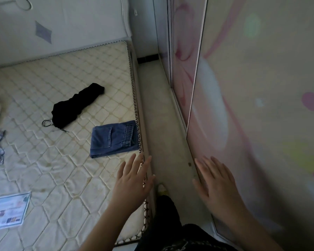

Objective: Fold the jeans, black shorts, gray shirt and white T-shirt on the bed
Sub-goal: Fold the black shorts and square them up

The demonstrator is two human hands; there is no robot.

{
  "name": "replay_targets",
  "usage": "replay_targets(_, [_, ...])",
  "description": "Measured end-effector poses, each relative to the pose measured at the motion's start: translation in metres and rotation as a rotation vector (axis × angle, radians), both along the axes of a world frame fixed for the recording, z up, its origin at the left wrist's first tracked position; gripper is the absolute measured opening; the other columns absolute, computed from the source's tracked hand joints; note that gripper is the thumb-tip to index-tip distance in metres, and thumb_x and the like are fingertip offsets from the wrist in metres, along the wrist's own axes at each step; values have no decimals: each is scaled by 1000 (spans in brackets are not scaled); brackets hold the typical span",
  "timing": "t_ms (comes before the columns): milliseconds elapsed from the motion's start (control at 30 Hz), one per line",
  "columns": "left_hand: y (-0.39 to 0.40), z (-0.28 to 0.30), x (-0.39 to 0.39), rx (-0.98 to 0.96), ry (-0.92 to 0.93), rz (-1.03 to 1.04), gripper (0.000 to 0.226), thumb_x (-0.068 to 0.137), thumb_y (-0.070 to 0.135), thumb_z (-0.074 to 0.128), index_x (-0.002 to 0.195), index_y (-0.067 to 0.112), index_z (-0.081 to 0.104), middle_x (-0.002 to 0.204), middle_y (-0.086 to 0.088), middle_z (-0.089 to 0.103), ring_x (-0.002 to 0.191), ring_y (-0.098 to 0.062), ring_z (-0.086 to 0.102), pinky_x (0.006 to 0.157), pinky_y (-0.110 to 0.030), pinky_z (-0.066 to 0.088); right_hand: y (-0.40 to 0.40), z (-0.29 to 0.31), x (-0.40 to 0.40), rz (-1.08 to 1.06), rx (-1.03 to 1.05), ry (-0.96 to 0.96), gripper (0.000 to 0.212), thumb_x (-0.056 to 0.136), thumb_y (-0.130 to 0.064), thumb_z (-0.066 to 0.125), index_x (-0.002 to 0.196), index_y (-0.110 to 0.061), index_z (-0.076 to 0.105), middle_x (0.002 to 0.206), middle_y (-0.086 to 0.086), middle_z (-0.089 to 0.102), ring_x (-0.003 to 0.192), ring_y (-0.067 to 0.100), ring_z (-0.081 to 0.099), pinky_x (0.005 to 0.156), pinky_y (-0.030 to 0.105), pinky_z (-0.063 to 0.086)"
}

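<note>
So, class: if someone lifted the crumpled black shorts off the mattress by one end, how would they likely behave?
The black shorts lie bunched and wrinkled, so they would probably droop limply rather than hold shape. Their drawstring trails loose and would likely dangle. They look like thin fabric, so probably light, unlike the neatly folded jeans.

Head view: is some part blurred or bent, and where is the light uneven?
Head view: both hands, left hand and right hand, show slight motion blur; the folded jeans look sharp. The wide lens bends the mattress edge and wardrobe door lines. The foreground legs are dark, the door hazy and pale.
</note>
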State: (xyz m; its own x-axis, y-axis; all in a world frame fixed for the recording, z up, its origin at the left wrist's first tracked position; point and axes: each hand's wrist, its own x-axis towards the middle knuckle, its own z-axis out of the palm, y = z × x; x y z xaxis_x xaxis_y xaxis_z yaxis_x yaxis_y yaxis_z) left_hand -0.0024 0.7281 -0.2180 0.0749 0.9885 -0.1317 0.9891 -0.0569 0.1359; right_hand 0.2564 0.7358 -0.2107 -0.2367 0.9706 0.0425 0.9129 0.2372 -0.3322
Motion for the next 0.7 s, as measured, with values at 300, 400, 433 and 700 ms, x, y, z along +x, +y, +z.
replay_targets(300, [162, 15, -80, 57, -31, -87, 60, 96, 55, 31, 148, 27, 40, 155, 0, 37, 146, -21, 25, 119, -39, 16, 168, 14, -84, -53, 36, -63, 55, 95, -43, 37, 136, -13, 56, 142, 8, 52, 133, 33, 46, 109, 49, 36])
replay_targets(400, [206, 16, -111, 3, -34, -98, 63, 96, 57, 23, 151, 28, 34, 157, 2, 32, 148, -20, 19, 119, -38, 11, 207, 16, -103, 5, 29, -111, 53, 95, -42, 36, 137, -16, 55, 145, 5, 50, 134, 32, 44, 110, 48, 35])
replay_targets(433, [217, 15, -119, -2, -30, -93, 64, 96, 57, 19, 152, 28, 31, 158, 2, 29, 149, -19, 17, 119, -38, 7, 218, 16, -108, 21, 31, -123, 53, 95, -42, 37, 138, -16, 55, 145, 4, 49, 135, 31, 43, 111, 48, 34])
replay_targets(700, [292, 10, -143, -9, -6, 40, 67, 95, 58, 14, 153, 28, 29, 161, -4, 23, 150, -26, 10, 119, -43, 8, 322, 15, -152, 117, 78, -89, 53, 95, -39, 40, 138, -11, 54, 143, 8, 51, 131, 30, 47, 108, 49, 38])
